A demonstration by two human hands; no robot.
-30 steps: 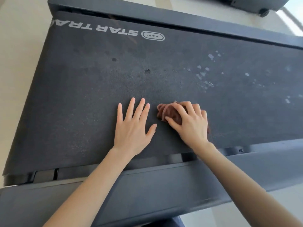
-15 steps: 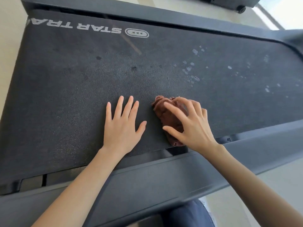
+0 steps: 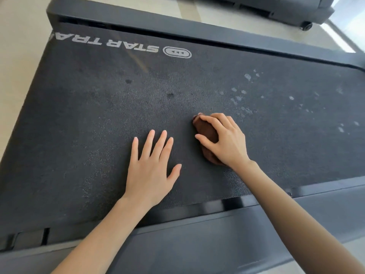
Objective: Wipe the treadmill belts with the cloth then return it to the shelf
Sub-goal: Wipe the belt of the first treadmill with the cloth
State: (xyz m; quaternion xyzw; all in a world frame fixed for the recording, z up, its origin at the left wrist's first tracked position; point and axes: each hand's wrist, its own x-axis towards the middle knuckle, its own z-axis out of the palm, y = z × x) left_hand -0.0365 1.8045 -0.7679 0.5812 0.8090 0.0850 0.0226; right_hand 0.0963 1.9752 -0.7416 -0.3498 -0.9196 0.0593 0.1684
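A dark treadmill belt [image 3: 98, 119] with white lettering fills most of the view. A bunched brown cloth [image 3: 206, 133] lies on the belt near its middle, and my right hand [image 3: 225, 139] presses down on it with the fingers curled around it. My left hand [image 3: 152, 165] rests flat on the belt just left of the cloth, fingers spread, holding nothing. Several pale spots [image 3: 241, 95] mark the belt beyond and to the right of the cloth.
The treadmill's grey side rail [image 3: 197, 240] runs along the near edge and another rail [image 3: 177, 28] along the far edge. A second machine's base with a wheel [image 3: 305, 26] stands at the top right. Beige floor [image 3: 19, 36] lies to the left.
My right hand has pushed the cloth away from the near edge toward the belt's middle. The left hand stays flat beside it. The view has shifted slightly.
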